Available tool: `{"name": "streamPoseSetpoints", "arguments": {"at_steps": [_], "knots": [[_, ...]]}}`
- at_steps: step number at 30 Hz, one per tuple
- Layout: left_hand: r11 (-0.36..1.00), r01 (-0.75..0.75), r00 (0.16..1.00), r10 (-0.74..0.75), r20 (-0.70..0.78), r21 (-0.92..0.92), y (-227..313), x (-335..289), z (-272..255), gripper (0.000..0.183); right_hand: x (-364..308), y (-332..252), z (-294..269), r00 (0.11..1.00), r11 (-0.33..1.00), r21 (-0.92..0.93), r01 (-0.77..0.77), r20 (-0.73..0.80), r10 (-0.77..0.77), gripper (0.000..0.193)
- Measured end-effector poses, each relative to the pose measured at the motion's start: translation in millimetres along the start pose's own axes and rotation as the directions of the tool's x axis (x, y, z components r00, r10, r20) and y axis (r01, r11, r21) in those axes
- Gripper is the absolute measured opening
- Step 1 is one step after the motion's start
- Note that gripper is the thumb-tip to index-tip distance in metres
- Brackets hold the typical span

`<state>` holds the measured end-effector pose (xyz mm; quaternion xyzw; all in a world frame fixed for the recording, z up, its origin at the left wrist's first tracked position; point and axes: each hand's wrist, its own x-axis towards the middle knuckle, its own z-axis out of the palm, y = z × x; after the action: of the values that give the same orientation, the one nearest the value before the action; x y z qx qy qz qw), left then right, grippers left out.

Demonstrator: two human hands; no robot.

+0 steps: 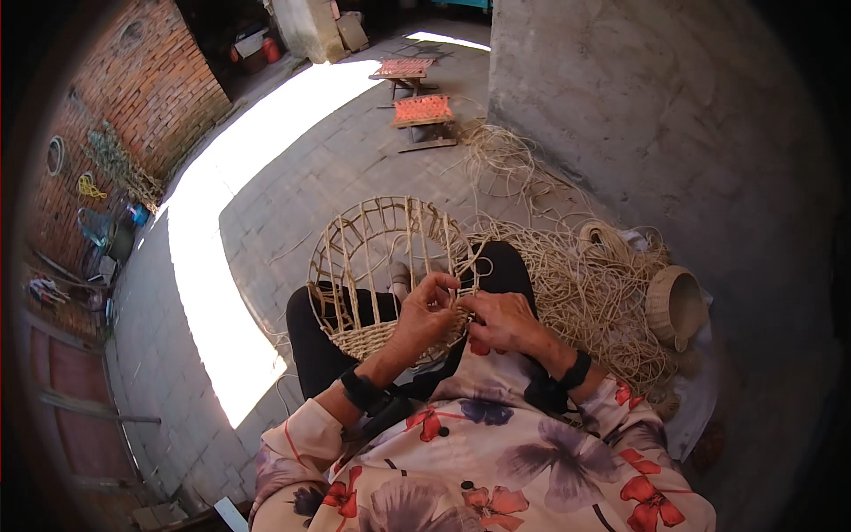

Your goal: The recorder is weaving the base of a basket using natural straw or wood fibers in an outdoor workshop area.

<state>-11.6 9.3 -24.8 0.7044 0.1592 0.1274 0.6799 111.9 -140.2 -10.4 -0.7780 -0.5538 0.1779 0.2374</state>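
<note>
A round, half-woven basket (pixel 359 343) of tan cord rests tilted across my lap. Its near side is closely woven, while open spokes and a ring of loops make up the far side. At the basket's right rim my left hand (pixel 427 310) pinches a strand of cord (pixel 457 288), thumb and fingertips together. My right hand (pixel 505 321) is closed beside it at the same rim, fingers curled on the cord work. The two hands almost touch. What exactly lies between the right fingertips is partly hidden.
A big tangle of tan cord (pixel 576 293) lies at my right, with a small woven basket (pixel 675 308) beside it. Two folding stools (pixel 423 110) with reddish seats stand ahead. A grey wall (pixel 665 115) rises at right, a brick wall (pixel 142 80) at left.
</note>
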Motion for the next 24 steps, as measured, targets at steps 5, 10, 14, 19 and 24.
{"name": "streamPoseSetpoints", "arguments": {"at_steps": [5, 10, 14, 19, 24], "knots": [[0.95, 0.252, 0.961, -0.224, 0.162, -0.184, 63.0, -14.8, -29.8, 0.035, -4.5, 7.1, 7.0, 0.999, 0.995, -0.1, 0.029, -0.034, -0.033, 0.037], [0.93, 0.18, 0.966, -0.229, 0.123, 0.321, 34.7, -29.0, -75.5, 0.028, -5.9, -4.5, 5.6, 0.963, 0.991, -0.048, 0.122, -0.235, -0.13, 0.035], [0.948, 0.288, 0.932, -0.31, 0.19, 0.135, 49.5, -32.1, -94.4, 0.023, 4.0, -21.6, -0.1, 0.919, 0.95, 0.017, 0.312, -0.26, -0.297, 0.037], [0.964, 0.17, 0.984, -0.156, -0.083, 0.206, 42.7, -19.4, -112.8, 0.019, 6.6, -30.7, 18.6, 0.922, 0.938, -0.07, 0.339, -0.173, -0.346, 0.039], [0.983, 0.064, 0.997, -0.054, -0.061, 0.171, 22.8, 47.2, -86.9, 0.018, 10.6, -49.3, 16.8, 0.951, 0.949, -0.152, 0.275, -0.103, -0.292, 0.04]]}}
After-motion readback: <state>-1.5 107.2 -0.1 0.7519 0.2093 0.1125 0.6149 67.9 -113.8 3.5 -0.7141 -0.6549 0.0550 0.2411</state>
